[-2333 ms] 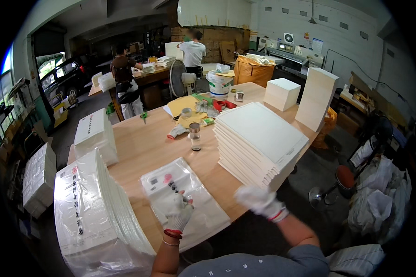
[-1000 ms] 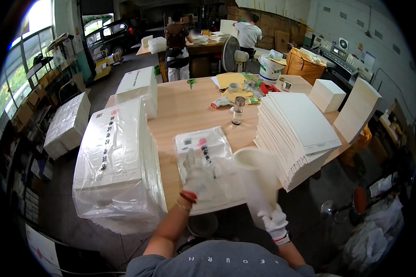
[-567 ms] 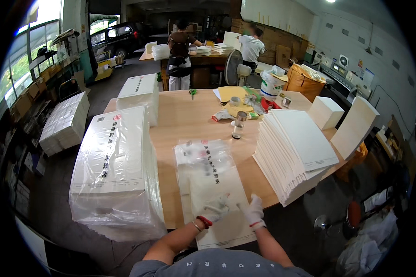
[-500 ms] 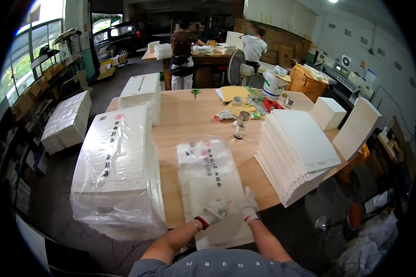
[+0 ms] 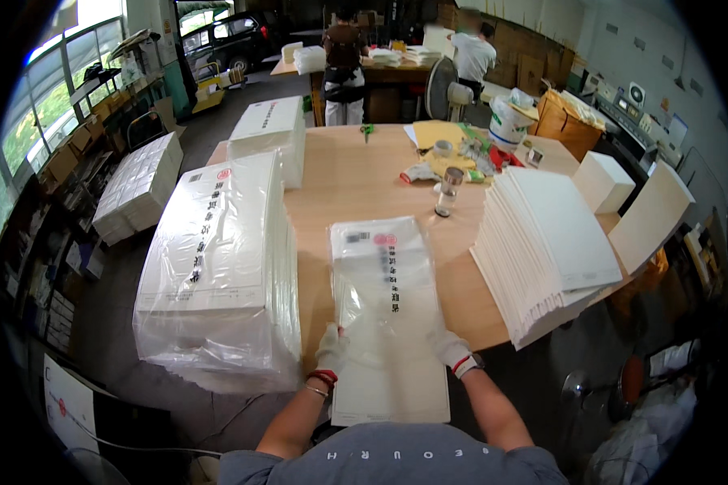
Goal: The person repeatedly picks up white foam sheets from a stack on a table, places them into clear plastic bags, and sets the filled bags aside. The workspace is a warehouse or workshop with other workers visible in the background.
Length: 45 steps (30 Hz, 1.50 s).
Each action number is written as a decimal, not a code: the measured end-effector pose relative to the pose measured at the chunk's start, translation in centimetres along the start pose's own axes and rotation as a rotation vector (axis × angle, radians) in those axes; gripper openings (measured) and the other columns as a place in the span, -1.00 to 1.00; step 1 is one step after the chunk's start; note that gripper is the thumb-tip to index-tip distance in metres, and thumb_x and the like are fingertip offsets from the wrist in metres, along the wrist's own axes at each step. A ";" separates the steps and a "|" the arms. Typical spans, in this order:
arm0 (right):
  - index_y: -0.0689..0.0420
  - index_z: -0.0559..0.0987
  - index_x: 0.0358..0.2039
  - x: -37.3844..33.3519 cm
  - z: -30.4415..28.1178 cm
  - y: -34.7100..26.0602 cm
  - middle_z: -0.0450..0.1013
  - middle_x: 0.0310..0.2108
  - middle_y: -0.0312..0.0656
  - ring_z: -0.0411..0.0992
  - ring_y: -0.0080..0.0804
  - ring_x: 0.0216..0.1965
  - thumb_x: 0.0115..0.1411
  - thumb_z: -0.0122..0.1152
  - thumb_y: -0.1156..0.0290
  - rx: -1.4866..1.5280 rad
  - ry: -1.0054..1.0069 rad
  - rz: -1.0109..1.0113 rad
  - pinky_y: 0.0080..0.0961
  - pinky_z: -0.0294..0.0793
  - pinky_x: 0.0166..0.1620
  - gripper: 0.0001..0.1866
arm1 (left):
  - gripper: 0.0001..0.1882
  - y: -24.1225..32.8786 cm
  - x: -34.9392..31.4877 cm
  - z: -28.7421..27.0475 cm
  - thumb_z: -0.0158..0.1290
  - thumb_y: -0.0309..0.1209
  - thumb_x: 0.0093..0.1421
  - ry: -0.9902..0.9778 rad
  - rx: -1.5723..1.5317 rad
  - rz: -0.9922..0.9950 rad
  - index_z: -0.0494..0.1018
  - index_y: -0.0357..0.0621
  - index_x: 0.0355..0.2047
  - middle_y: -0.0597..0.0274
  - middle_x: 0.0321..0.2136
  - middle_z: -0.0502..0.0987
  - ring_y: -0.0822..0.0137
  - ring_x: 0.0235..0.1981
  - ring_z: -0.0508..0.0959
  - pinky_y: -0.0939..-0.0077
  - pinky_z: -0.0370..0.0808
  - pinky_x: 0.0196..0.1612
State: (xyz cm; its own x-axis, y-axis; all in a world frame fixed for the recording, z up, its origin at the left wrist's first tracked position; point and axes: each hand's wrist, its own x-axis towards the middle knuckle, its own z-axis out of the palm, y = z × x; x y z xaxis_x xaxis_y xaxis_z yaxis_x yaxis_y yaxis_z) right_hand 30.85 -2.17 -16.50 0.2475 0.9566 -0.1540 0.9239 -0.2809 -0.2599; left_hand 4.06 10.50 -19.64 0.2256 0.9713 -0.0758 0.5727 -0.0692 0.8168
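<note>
In front of me on the table's near edge lies a bagged white envelope (image 5: 388,323), long and printed with black characters and a red round mark. Clear plastic film covers it, and its near end reaches over the table edge toward my body. My left hand (image 5: 331,346), in a white glove with a red cuff, grips its left edge. The gloved right hand (image 5: 453,351) holds the opposite edge at about the same height, some of its fingers hidden by the plastic. On the left stands a tall plastic-wrapped stack of similar printed envelopes (image 5: 210,234).
To the right a leaning stack of white sheets (image 5: 542,234) overhangs the table edge. A clear jar (image 5: 446,194), yellow papers (image 5: 441,137), a bucket (image 5: 507,128) and green scissors (image 5: 367,131) lie farther back. Two people work at another table behind a fan (image 5: 441,89).
My left hand has moved from the middle of the bagged envelope to its left edge. My right hand has come onto the right edge. The plastic looks flatter, and the view has shifted.
</note>
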 end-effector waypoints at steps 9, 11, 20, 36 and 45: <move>-0.03 0.04 0.21 -20.9 -0.5 -4.0 0.44 -0.39 0.16 0.44 0.11 -0.40 0.12 -0.03 0.23 0.314 -0.159 -0.105 -0.07 0.41 -0.34 -0.35 | -0.81 1.2 -16.2 -7.0 -0.07 -0.35 0.13 -0.456 -0.076 -0.343 0.29 -0.25 -0.39 -0.08 -0.46 0.40 0.02 -0.40 0.46 0.25 0.37 -0.35; -0.01 0.18 0.14 -19.4 -2.8 -5.7 0.43 -0.47 0.15 0.44 0.06 -0.47 0.12 -0.02 0.23 0.288 -0.284 -0.045 -0.08 0.39 -0.43 -0.45 | -0.84 2.4 -16.7 -7.9 -0.06 -0.39 0.12 -0.504 -0.183 -0.293 0.30 -0.25 -0.41 -0.03 -0.47 0.40 0.12 -0.44 0.48 0.29 0.39 -0.38; 0.16 0.36 0.01 -19.2 -2.7 -0.5 0.48 -0.32 -0.08 0.45 -0.27 -0.25 0.10 0.04 0.19 0.717 -0.164 0.016 -0.41 0.42 -0.17 -0.51 | -0.95 6.3 -15.0 -8.8 -0.18 -0.65 -0.04 -0.291 -0.322 0.295 0.28 -0.29 -0.54 0.14 -0.57 0.35 0.37 -0.58 0.47 0.51 0.44 -0.51; 0.28 0.37 -0.12 -1.2 -14.1 -24.3 0.41 -0.34 -0.19 0.43 -0.46 -0.40 0.20 0.00 0.25 1.945 -0.727 -0.347 -0.48 0.48 -0.31 -0.64 | -0.85 12.9 -9.7 -29.5 -0.22 -0.39 0.21 0.870 -0.488 0.836 0.22 -0.17 -0.47 0.25 -0.44 0.29 0.42 -0.36 0.32 0.53 0.32 -0.21; 0.19 0.32 -0.02 -2.5 -7.4 -26.0 0.40 -0.43 -0.25 0.42 -0.54 -0.48 0.24 -0.04 0.20 1.570 -0.517 -0.470 -0.61 0.46 -0.39 -0.60 | -0.70 -5.6 -8.1 -25.5 -0.22 -0.26 0.23 0.923 -0.854 0.251 0.34 -0.20 -0.19 0.20 -0.29 0.40 0.38 -0.28 0.40 0.47 0.39 -0.19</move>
State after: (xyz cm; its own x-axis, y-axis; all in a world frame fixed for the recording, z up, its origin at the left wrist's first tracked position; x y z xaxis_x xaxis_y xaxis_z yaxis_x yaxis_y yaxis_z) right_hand 8.33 3.28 -2.32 -0.3438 0.9389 0.0168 -0.3420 -0.1085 -0.9334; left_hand -21.05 8.78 -9.02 -0.5709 0.7734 0.2755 -0.1681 -0.4386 0.8828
